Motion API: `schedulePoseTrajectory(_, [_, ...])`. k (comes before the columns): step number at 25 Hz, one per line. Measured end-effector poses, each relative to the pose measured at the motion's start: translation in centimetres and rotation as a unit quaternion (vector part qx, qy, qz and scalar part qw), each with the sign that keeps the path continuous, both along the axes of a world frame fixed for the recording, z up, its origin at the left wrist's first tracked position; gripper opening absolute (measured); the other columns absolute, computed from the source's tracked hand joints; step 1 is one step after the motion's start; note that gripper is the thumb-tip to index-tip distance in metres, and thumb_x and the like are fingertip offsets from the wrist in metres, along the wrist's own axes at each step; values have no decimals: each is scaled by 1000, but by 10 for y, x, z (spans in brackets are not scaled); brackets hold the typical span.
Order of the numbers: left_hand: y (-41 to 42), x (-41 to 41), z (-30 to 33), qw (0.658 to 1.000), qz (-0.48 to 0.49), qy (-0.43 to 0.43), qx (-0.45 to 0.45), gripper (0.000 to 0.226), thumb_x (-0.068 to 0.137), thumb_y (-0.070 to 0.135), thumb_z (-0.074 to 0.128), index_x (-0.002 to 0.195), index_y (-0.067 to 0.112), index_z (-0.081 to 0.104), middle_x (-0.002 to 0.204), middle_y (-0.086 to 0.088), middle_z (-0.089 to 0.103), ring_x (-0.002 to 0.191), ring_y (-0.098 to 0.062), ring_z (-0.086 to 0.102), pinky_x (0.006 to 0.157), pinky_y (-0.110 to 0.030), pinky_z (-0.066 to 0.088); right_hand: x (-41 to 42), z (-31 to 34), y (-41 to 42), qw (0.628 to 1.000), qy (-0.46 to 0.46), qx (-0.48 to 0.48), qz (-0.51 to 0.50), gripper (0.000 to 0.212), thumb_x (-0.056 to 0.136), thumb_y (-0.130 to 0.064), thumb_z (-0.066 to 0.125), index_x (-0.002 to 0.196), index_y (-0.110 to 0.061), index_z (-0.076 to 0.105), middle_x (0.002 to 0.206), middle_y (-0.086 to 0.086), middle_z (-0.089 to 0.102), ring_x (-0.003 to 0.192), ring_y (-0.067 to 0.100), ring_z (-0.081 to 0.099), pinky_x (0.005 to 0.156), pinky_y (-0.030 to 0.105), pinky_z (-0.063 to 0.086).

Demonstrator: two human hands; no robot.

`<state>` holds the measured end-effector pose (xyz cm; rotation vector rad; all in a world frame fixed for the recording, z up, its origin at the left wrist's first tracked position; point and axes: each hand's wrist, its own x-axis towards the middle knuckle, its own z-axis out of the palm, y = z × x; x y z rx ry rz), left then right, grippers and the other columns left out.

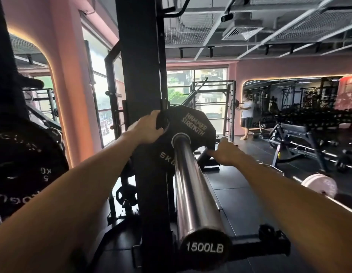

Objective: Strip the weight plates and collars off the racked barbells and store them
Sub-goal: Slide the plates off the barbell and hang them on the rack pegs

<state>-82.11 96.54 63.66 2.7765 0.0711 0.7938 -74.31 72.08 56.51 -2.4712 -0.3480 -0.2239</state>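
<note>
A black 5 kg Hammer Strength plate sits on the chrome sleeve of the racked barbell, whose end cap reads 1500LB. My left hand grips the plate's upper left rim, fingers curled through its grip slot. My right hand holds the plate's lower right edge, its fingers curled behind the rim. No collar shows on the sleeve.
The black rack upright stands just left of the sleeve. Several black plates hang on storage pegs at left, and a smaller one sits low on the rack. A bench and a person are at right.
</note>
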Motion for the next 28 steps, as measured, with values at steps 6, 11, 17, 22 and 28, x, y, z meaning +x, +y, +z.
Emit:
schedulePoseTrajectory(6, [-1,45,9,997,43,4,61,56,86,17,56,136,21,31,110,-19,62,97,-41,61,89,-48,50,50,-13,30,986,39,159,14,63,83,-21,66,133,-1,34,117,19,58,107,35,59,86,42,51])
schedulePoseTrajectory(11, [5,47,-2,995,89,-15,31,39,82,23,59,116,18,40,95,-14,61,90,-39,60,76,-43,51,55,-3,36,983,-50,177,-4,44,86,-16,58,125,-8,39,114,16,60,107,36,58,79,35,43])
schedulePoseTrajectory(17, [7,13,-22,994,85,-42,-51,31,74,30,54,102,22,63,101,-12,68,96,-38,63,85,-45,54,23,22,26,988,-126,69,-55,29,82,-19,54,110,-15,54,105,11,65,100,36,61,76,36,45])
schedulePoseTrajectory(22, [-14,-43,-23,991,105,-68,-45,35,69,27,52,101,21,64,99,-13,68,95,-39,63,83,-45,54,-34,23,4,987,-137,46,-68,29,78,-20,58,107,-19,61,103,7,66,99,34,62,75,33,43])
schedulePoseTrajectory(28, [-57,-145,-23,987,124,-96,-18,30,77,19,56,105,16,66,99,-14,67,95,-39,62,78,-40,51,-138,19,-36,986,-149,50,-54,29,79,-19,58,108,-19,61,104,8,66,100,35,61,74,32,42])
